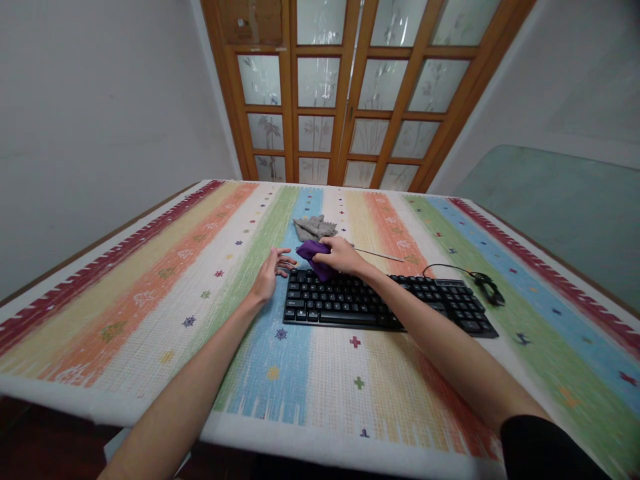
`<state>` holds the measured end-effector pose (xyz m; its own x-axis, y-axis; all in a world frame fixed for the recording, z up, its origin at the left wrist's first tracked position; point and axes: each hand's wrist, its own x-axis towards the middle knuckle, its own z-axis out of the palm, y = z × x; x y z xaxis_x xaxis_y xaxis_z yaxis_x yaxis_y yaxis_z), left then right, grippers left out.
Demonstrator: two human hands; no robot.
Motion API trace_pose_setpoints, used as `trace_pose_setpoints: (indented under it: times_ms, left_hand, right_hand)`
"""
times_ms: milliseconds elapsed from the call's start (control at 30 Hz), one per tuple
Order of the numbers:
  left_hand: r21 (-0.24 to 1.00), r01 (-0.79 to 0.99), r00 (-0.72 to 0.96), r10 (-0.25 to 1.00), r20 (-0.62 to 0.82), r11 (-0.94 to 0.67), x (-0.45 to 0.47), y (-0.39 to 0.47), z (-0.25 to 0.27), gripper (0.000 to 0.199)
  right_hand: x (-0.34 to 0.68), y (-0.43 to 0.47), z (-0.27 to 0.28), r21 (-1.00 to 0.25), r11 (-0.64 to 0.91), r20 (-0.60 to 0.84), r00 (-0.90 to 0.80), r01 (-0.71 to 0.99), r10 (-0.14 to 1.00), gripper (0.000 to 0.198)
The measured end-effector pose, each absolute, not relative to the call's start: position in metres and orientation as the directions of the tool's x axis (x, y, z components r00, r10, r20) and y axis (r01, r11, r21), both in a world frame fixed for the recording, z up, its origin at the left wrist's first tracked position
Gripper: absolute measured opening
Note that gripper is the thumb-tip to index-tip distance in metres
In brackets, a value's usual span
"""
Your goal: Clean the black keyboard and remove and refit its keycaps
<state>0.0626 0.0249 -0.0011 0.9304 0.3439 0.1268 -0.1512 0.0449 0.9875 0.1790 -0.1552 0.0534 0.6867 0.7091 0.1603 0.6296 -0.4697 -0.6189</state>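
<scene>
A black keyboard [350, 308] lies across the striped tablecloth in front of me. My right hand [340, 257] is closed on a bunched purple cloth [311, 253], which rests over the keyboard's upper left keys. Just left of the keyboard's upper left corner, my left hand [273, 270] has its fingers apart and holds nothing. A crumpled grey cloth [314, 227] lies just beyond the purple one. From behind my right hand a thin metal rod [380, 254] sticks out to the right; its other end is hidden.
The keyboard's coiled black cable [490, 288] lies to its right. A tablecloth [165, 320] with coloured stripes covers the table. Beyond the far edge stand wooden doors [345, 113] with glass panes, and a pale greenish panel [560, 207] is at the right.
</scene>
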Motion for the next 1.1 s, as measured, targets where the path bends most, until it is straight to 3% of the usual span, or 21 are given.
trace_pose_setpoints:
  times_ms: [100,233,467,967,1100]
  left_hand:
    - [0.988,-0.152,0.930,0.344,0.133,0.029,0.063,0.026,-0.003,0.063]
    - [0.987,-0.162,0.931,0.333,0.147,0.017,0.064,0.027,-0.007,0.064]
    - [0.985,-0.173,0.933,0.322,0.158,0.017,0.064,0.027,-0.008,0.066]
    - [0.987,-0.161,0.933,0.329,0.146,0.019,0.063,0.028,-0.006,0.066]
    - [0.987,-0.163,0.937,0.315,0.151,0.012,0.063,0.028,-0.006,0.068]
  right_hand:
    - [0.183,-0.162,0.054,-0.721,-0.455,0.037,0.684,0.523,0.728,0.021]
    - [0.181,-0.168,0.055,-0.664,-0.477,-0.044,0.606,0.576,0.794,0.017]
    - [0.177,-0.167,0.052,-0.561,-0.453,0.039,0.569,0.693,0.822,0.011]
    - [0.184,-0.164,0.044,-0.639,-0.496,0.045,0.673,0.587,0.738,0.010]
    - [0.186,-0.168,0.048,-0.753,-0.466,0.025,0.728,0.464,0.685,0.018]
